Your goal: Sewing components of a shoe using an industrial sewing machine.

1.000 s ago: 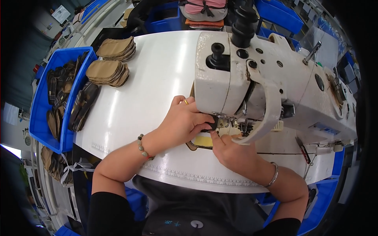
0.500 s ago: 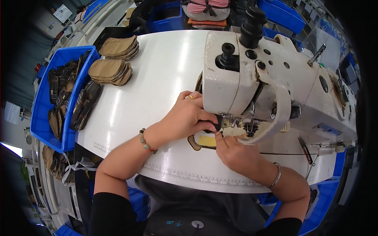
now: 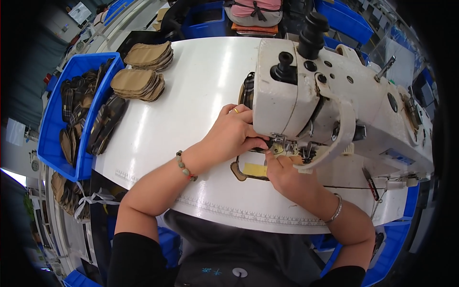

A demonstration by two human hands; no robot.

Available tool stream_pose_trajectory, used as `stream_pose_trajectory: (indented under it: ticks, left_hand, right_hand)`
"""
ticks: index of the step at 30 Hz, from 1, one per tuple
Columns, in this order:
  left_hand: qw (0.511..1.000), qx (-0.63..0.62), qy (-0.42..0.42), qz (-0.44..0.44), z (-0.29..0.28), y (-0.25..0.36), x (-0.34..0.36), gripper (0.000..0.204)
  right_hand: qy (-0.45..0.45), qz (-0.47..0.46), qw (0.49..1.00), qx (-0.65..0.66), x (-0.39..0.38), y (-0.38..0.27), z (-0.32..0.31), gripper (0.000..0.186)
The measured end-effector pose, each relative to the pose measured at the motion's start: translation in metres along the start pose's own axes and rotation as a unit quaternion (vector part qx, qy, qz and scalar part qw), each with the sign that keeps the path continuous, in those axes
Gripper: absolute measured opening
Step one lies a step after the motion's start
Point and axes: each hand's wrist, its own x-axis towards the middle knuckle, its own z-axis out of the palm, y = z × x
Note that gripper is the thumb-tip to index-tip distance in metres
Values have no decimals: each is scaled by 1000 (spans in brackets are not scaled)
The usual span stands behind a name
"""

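A white sewing machine (image 3: pixel 279 103) stands over the right half of the table. My left hand (image 3: pixel 232 131) is closed at the left of its needle area, thumb and fingers pinching the edge of a dark plaid fabric piece (image 3: pixel 248 90). Part of that piece shows behind the machine head; the rest is hidden under my hand. Close in front of the needle, my right hand (image 3: pixel 294 179) has its fingers bent, the index fingertip nearly meeting my left thumb. What it grips, if anything, is hidden. Beside it lie a tan, dark-edged part (image 3: pixel 237 171) and a yellow patch (image 3: pixel 255 170).
Two stacks of tan sole-shaped pieces (image 3: pixel 137 84) sit at the far left. Beyond them a blue bin (image 3: pixel 48 138) holds plaid pieces, some leaning outside it. Small snips (image 3: pixel 370 182) lie right of the machine. A ruler strip (image 3: pixel 229 211) runs along the near edge.
Both hands stay by the needle; the left has edged in closer to it. More of the plaid piece shows behind the machine head. The whole view has shifted slightly.
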Motion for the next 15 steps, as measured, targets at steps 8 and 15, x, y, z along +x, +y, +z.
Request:
stream_pose_trajectory:
  ticks: [8,15]
  left_hand:
    - [992,-119,-7,-51,4,-9,7,24]
    - [989,-135,0,-54,7,-16,6,27]
  right_hand:
    - [38,12,999,37,-3,9,8,22]
    - [107,66,990,63,0,14,19,8]
